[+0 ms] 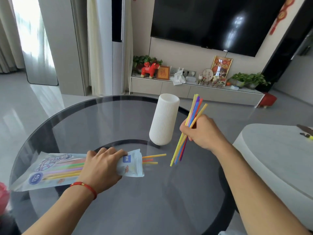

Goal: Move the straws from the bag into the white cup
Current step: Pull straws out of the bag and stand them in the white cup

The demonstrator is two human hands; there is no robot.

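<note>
A clear printed bag (50, 168) of coloured straws lies flat on the round glass table (118, 119). My left hand (101, 165) presses around its open end, where three straw tips (153, 158) stick out to the right. A tall ribbed white cup (165, 119) stands upright near the table's far edge. My right hand (203, 131) is closed on a bunch of coloured straws (194, 107), held tilted in the air just right of the cup, with their upper ends level with its rim and their lower ends above the glass.
A light grey rounded table (279, 150) sits to the right with small objects on it. Something red (3, 197) shows at the left edge. Behind the table are a low TV cabinet (194, 90) with ornaments and a wall-mounted screen (211, 22).
</note>
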